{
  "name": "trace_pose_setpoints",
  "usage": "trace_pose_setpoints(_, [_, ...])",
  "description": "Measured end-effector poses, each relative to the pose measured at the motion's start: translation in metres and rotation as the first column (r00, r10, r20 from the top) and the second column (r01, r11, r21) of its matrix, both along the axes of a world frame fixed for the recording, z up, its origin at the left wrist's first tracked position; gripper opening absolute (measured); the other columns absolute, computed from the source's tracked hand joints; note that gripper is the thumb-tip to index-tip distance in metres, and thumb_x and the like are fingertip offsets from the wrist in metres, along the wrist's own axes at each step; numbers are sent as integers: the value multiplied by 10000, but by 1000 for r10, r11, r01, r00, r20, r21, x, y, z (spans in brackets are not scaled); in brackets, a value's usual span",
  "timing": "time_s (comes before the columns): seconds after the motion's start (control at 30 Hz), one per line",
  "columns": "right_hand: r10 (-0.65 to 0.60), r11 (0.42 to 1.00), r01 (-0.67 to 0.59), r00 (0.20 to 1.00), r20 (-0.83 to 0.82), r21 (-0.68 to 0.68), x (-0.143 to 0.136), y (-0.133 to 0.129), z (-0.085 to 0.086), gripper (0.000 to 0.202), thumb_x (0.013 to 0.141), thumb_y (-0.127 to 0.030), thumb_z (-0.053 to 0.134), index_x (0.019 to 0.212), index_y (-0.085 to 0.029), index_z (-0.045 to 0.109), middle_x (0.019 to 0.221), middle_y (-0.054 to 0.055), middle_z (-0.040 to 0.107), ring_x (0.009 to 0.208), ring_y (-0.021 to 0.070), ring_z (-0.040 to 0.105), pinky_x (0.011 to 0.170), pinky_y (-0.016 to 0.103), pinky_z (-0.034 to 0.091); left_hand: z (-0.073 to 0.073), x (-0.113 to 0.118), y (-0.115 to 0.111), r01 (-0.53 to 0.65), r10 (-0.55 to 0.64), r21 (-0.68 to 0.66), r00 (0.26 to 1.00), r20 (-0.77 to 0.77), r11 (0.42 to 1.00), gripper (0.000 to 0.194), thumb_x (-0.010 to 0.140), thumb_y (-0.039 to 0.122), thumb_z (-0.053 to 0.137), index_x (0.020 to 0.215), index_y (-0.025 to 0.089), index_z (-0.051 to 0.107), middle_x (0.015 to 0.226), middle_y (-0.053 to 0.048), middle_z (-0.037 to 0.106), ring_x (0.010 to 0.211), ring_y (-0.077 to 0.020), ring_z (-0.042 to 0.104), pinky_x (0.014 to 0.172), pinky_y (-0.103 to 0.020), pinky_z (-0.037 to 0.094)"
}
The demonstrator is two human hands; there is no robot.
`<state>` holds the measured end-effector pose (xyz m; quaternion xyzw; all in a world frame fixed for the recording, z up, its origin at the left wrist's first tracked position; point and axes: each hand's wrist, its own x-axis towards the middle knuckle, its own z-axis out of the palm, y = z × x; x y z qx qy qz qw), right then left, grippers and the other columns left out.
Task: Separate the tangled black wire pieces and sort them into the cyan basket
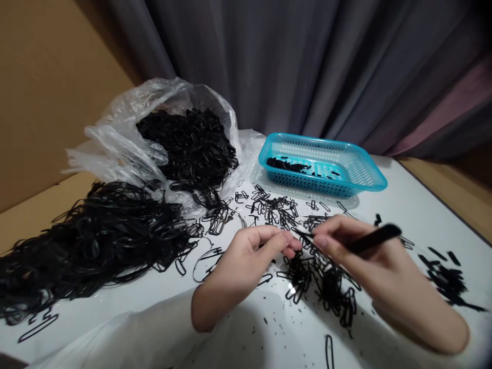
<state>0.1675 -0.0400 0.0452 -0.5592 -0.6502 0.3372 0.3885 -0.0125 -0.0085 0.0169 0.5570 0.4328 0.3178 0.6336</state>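
My right hand (pixel 357 251) is closed around a slim black-handled craft knife (pixel 374 239), its narrow tip pointing left toward my other hand. Close beside that tip, my left hand (pixel 255 253) has thumb and fingers pinched together; what lies between them is hidden or too small to name. Beneath and around both hands are scattered thin black loop-shaped pieces (pixel 277 207), resembling rubber or plastic frames. A denser clump of these black loops (pixel 334 289) sits just below my right hand on the white table (pixel 284 338).
A large tangled black heap (pixel 115 236) spreads over the left side. Behind it, a clear plastic bag (pixel 123 110) lies open with more black pieces. A blue perforated basket (pixel 369 177) holds small black bits. Short black strips (pixel 448 282) are piled at right. Grey curtains (pixel 261 61) hang behind.
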Motion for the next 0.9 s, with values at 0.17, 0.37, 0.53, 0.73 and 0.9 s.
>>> trace_pose_setpoints(0.17, [-482, 826, 400, 867, 129, 397, 38, 70, 24, 221, 789, -353, 631, 814, -141, 690, 671, 13, 618, 573, 95, 502, 542, 263, 377, 0, -3, -1, -42, 45, 80, 998, -41, 996, 227, 912, 341, 508, 840, 221, 687, 768, 12, 627, 779, -130, 547, 765, -263, 403])
trace_pose_setpoints(0.37, [-385, 915, 297, 845, 370, 273, 68, 118, 1, 223, 786, -185, 584, 940, -83, 710, 655, 72, 665, 615, 167, 600, 578, 314, 437, -1, -5, 2, -124, 126, 62, 991, -33, 990, 280, 950, 354, 416, 1115, 212, 593, 656, 15, 566, 630, -139, 498, 630, -284, 389])
trace_pose_setpoints(0.53, [17, 987, -92, 873, 488, 131, 31, 74, -22, 133, 820, -214, 583, 806, -183, 712, 771, 39, 718, 708, 166, 649, 665, 309, 485, -4, -6, 5, -147, 149, 88, 989, -16, 985, 323, 969, 396, 360, 1009, 204, 618, 663, 16, 571, 624, -132, 499, 677, -288, 417])
trace_pose_setpoints(0.73, [226, 955, -295, 763, 605, 14, -3, 34, -38, 126, 833, -223, 613, 938, -191, 675, 881, 43, 650, 795, 174, 641, 715, 319, 495, -10, -6, 8, -182, 202, 178, 974, -100, 967, 274, 956, 355, 381, 1000, 197, 601, 866, -35, 628, 872, -175, 566, 839, -322, 424])
trace_pose_setpoints(0.9, [178, 964, -261, 758, 627, 42, -11, 30, -49, 225, 861, -258, 596, 1081, -219, 628, 966, 50, 610, 821, 192, 643, 715, 342, 497, -12, -5, 7, -53, 185, 321, 898, -399, 946, 186, 927, 218, 413, 969, 232, 594, 963, -12, 671, 959, -205, 560, 932, -420, 352])
